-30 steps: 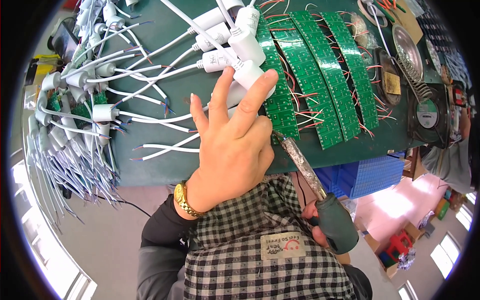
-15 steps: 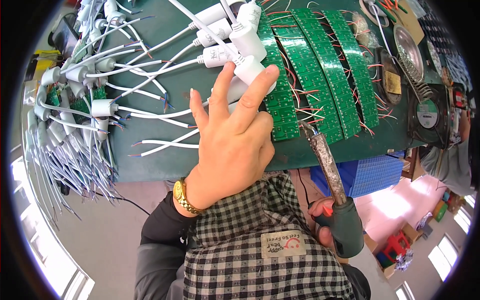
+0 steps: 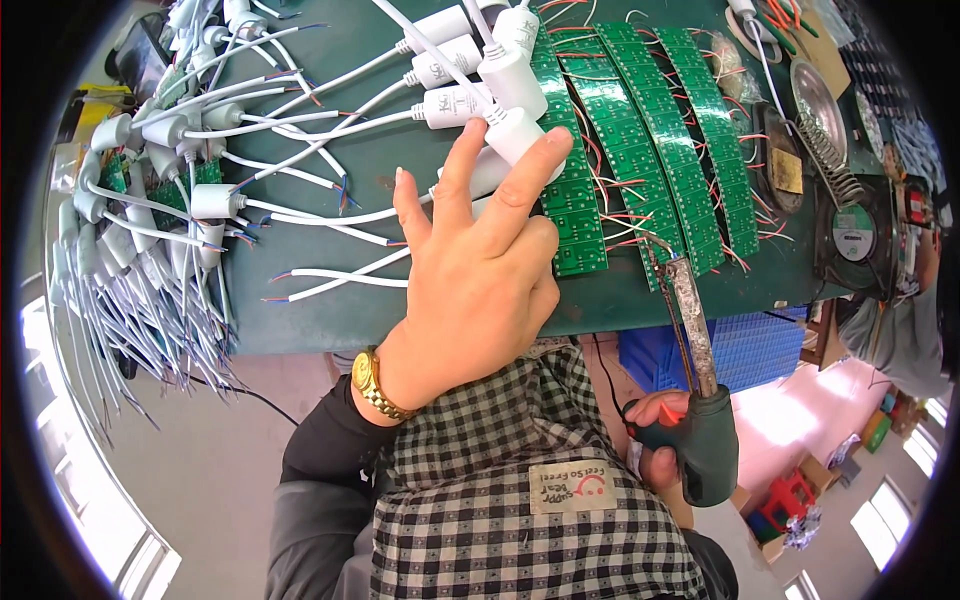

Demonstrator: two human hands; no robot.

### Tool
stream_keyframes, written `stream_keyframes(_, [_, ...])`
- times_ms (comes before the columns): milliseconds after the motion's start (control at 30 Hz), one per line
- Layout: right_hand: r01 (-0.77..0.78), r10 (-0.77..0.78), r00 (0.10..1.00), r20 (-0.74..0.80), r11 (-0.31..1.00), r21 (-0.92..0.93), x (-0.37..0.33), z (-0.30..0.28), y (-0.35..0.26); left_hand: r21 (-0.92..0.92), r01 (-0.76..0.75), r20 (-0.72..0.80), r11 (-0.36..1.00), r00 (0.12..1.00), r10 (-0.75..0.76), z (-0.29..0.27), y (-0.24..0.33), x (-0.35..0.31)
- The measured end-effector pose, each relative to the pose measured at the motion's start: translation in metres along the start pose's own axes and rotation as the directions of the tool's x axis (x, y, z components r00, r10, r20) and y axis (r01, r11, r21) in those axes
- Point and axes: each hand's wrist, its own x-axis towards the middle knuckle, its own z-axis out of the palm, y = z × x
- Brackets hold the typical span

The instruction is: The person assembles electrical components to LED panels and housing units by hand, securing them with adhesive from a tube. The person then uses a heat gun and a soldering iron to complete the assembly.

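My left hand is spread over a group of white cylindrical housings with white cables. Its index and middle fingertips rest about the nearest housing; the thumb is mostly hidden under the palm. My right hand grips a dark green soldering gun with a red trigger. The gun's worn metal barrel points up toward the table, with a thin rod alongside. Its bent tip is at the near end of the second strip of green circuit boards, by red and white wires. Whether the tip touches cannot be told.
A heap of white housings with cables lies at the left. Right of the boards are a dark tray with a yellowish sponge, a coiled-spring holder and a black fan. A blue crate stands below the table edge.
The soldering gun's tip has moved right, from the near end of the first board strip to the second. The barrel has turned, showing the thin rod. My left hand stays on the housings.
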Motion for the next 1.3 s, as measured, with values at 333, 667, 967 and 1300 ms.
stream_keyframes(333, [-0.107, 0.107, 0.994, 0.032, 0.994, -0.014, -0.003, 0.003, -0.011, 0.015, -0.049, -0.084, 0.999, 0.995, 0.05, 0.008, -0.002, -0.005])
stream_keyframes(667, [-0.102, 0.103, 0.994, 0.039, 0.995, -0.019, 0.0, 0.003, -0.011, -0.18, -0.133, -0.246, 0.975, 0.966, 0.086, 0.013, -0.01, -0.005])
stream_keyframes(967, [-0.114, 0.139, 0.952, 0.273, 0.988, -0.106, 0.002, -0.01, -0.012, -0.134, -0.054, -0.053, 0.989, 0.997, 0.047, 0.002, -0.005, -0.006])
stream_keyframes(1300, [0.042, 0.031, 0.974, 0.224, 0.949, -0.313, -0.01, -0.01, 0.008, -0.096, -0.066, -0.04, 0.993, 0.997, 0.063, 0.004, -0.004, -0.004])
